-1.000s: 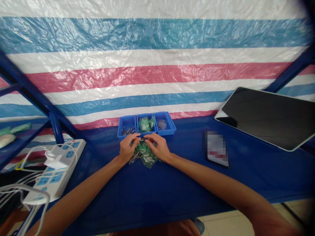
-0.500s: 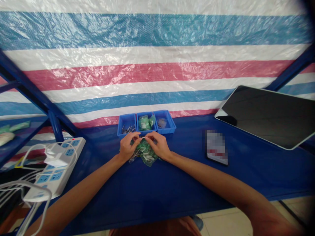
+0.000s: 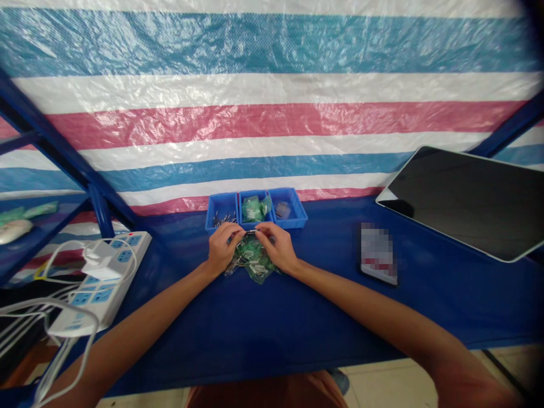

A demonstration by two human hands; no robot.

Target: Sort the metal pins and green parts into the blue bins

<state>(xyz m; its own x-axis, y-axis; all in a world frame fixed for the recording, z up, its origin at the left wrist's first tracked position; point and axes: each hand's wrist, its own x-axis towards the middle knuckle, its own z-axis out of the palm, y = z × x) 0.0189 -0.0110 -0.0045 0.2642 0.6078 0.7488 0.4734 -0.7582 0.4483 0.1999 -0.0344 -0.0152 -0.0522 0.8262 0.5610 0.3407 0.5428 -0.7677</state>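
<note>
Between my two hands is a small, thin metal rod (image 3: 250, 231), level and just above the table. My left hand (image 3: 221, 247) pinches its left end, and my right hand (image 3: 278, 247) pinches its right end. Below the fingers lies a green plastic bag (image 3: 258, 266) with several small metal pieces on and around it. Just behind my hands stand three joined blue bins. Dark thin metal pins lie in the left bin (image 3: 221, 205), green bagged pieces (image 3: 255, 209) fill the middle one, and small clear bags (image 3: 283, 210) rest in the right one.
A white power strip (image 3: 121, 275) with plugs and cables is at the left. To the right lie a phone (image 3: 377, 255), its screen blurred out, and a dark flat screen (image 3: 467, 198). Blue frame posts (image 3: 100, 209) and a striped plastic sheet (image 3: 272, 122) stand behind.
My hands have drawn slightly apart, and the thin metal rod now shows more clearly between the fingertips. The whole view has shifted a little.
</note>
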